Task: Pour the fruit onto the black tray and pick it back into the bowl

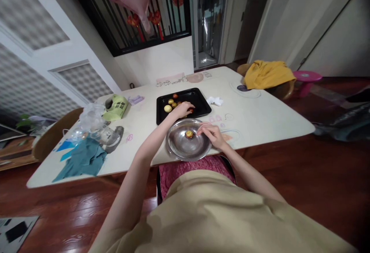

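Note:
A black baking tray [202, 106] on the table holds several small round fruits, such as a pale green-yellow one [167, 108] and brownish ones that look like jujubes. My left hand [184, 109] reaches into this tray, its fingers curled over a dark red jujube [190, 110]. In front of the tray stands a shiny metal bowl [179, 149] near the table edge. Inside it lies one yellow-brown jujube [189, 134]. Over the bowl's right side hovers my right hand [211, 133], fingers loosely stretched toward that jujube, with nothing visible in them.
A crumpled white tissue [215, 101] lies right of the tray. On the left of the white table [260, 116] are a teal cloth [83, 158], clear plastic bags [92, 118], a green visor [116, 106] and a purple packet [135, 99]. A yellow garment [268, 74] hangs over a chair.

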`<state>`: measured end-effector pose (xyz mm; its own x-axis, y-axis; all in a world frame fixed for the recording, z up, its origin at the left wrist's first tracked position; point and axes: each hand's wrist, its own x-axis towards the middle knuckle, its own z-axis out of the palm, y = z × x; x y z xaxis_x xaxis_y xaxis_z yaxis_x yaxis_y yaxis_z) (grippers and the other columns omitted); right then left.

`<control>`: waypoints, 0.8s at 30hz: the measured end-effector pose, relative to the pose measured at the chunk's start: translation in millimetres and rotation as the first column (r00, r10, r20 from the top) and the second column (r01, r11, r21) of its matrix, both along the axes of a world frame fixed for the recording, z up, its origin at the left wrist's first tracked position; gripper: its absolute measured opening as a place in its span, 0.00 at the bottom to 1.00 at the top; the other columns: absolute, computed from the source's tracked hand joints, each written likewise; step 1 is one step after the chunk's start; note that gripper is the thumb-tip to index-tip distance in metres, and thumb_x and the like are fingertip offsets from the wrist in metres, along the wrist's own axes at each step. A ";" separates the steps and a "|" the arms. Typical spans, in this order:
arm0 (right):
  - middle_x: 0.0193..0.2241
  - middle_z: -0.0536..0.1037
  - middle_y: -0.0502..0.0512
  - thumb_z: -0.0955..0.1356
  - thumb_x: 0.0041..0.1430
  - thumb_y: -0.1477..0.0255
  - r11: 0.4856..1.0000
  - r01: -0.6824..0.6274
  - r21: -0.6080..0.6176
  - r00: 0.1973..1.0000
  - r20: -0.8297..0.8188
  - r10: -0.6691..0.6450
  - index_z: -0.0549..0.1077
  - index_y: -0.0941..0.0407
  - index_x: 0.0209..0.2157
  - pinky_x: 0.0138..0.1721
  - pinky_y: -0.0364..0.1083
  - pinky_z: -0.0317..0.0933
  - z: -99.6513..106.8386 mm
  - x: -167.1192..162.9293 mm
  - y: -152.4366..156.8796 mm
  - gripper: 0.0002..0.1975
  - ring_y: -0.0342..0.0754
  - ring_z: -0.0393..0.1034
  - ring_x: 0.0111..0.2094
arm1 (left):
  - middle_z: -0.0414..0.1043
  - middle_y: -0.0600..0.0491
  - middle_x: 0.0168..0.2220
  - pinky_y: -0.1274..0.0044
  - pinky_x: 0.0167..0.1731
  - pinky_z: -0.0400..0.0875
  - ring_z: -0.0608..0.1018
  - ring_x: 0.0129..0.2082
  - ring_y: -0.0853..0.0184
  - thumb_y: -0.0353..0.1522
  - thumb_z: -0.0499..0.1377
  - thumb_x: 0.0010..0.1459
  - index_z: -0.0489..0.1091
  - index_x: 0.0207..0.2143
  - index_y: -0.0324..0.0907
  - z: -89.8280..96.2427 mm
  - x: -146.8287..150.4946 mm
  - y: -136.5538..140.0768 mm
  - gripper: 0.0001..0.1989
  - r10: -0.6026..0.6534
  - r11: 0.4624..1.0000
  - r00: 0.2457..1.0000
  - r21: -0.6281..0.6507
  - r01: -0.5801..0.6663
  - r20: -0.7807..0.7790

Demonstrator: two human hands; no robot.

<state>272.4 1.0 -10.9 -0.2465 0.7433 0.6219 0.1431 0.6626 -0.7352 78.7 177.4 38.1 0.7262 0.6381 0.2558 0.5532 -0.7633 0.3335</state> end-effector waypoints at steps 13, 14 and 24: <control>0.28 0.85 0.55 0.60 0.75 0.48 1.000 0.020 0.002 1.000 -0.022 -0.020 0.83 0.50 0.27 0.62 0.61 0.67 -2.9 -2.2 1.4 0.32 0.54 0.79 0.36 | 0.74 0.46 0.49 0.65 0.52 0.78 0.81 0.46 0.59 0.27 0.68 0.61 0.80 0.51 0.41 31.3 -34.3 -64.9 0.15 0.019 0.995 0.977 0.089 -0.039 0.210; 0.28 0.85 0.55 0.60 0.75 0.48 1.000 0.021 0.005 1.000 -0.024 -0.021 0.83 0.50 0.27 0.61 0.61 0.67 -3.3 -2.0 1.6 0.32 0.54 0.79 0.37 | 0.75 0.46 0.49 0.65 0.53 0.78 0.80 0.47 0.59 0.29 0.68 0.62 0.80 0.52 0.41 33.4 -42.0 -80.3 0.15 0.022 0.995 0.977 0.092 -0.042 0.210; 0.27 0.84 0.55 0.62 0.75 0.52 0.998 0.039 0.054 0.996 -0.086 -0.034 0.83 0.51 0.26 0.58 0.59 0.68 -11.9 -3.0 6.9 0.30 0.52 0.78 0.35 | 0.81 0.47 0.47 0.70 0.46 0.78 0.83 0.44 0.57 0.26 0.65 0.62 0.75 0.49 0.42 22.3 -69.8 -169.7 0.13 0.165 0.985 0.982 -0.038 -0.169 -0.087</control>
